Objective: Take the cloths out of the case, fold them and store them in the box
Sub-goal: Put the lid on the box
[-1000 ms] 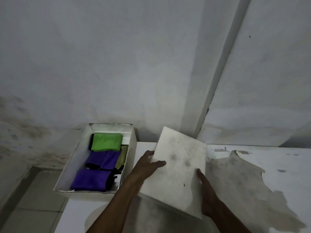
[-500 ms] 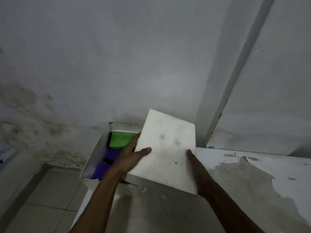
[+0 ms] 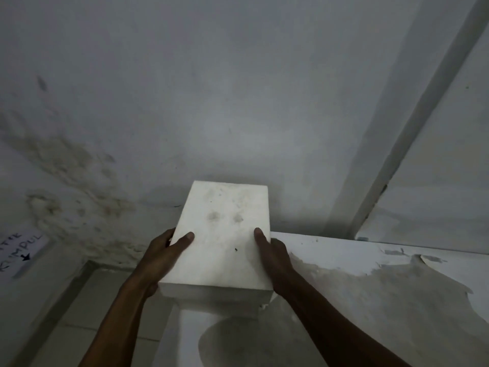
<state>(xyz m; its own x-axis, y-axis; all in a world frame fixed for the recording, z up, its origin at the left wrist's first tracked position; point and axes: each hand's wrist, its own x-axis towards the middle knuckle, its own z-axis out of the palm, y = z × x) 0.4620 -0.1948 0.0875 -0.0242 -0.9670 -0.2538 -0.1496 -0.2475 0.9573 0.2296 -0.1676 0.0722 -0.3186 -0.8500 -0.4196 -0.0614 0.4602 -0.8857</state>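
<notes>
A bare, dim and shabby room, perhaps a storeroom or back room: a stained, mould-blotched white plaster wall (image 3: 185, 102) fills the upper frame, pale floor tiles (image 3: 87, 313) lie at lower left, a peeling white-painted tabletop (image 3: 383, 300) at lower right, and a handwritten paper notice (image 3: 22, 251) at the left edge.

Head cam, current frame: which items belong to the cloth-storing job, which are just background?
Job:
lid, sitting on the box
left hand, gripping the lid's left edge
right hand, gripping its right edge

Background:
paper note on the wall
peeling table
</notes>
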